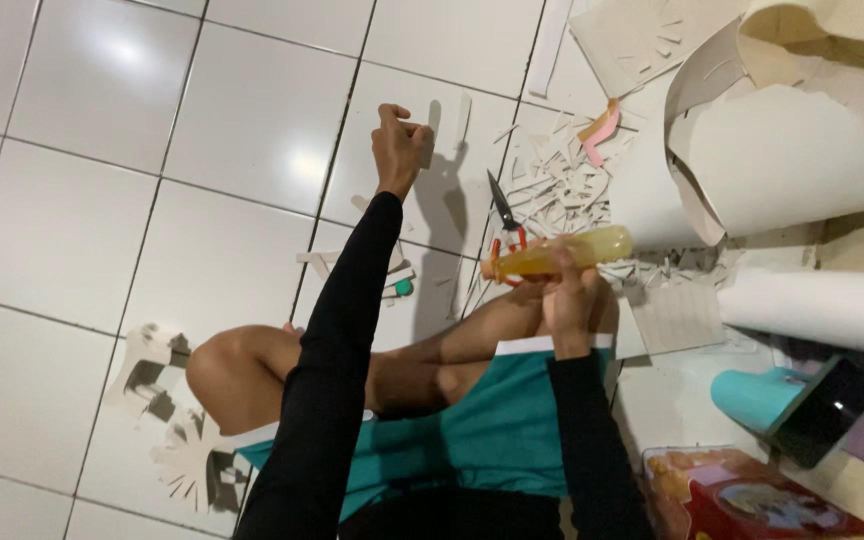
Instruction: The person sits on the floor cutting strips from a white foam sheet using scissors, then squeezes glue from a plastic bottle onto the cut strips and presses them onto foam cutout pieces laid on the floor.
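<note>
One pair of scissors (503, 215) with orange handles. One yellow glue bottle (562, 254). One pink foam scrap (600, 132). Two large curled sheets of cream paper: one (792, 160) upper right, one rolled (822, 310) below it. One teal holder (752, 396). One red printed box (752, 495). One green-capped marker (401, 288). Two hands: left (399, 148), right (572, 295). Small paper offcuts (552, 190): too many to count.

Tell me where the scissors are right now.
In the head view, the scissors lie on the white floor tiles right of centre, just above the yellow bottle in the right hand, beside the paper scraps.
</note>
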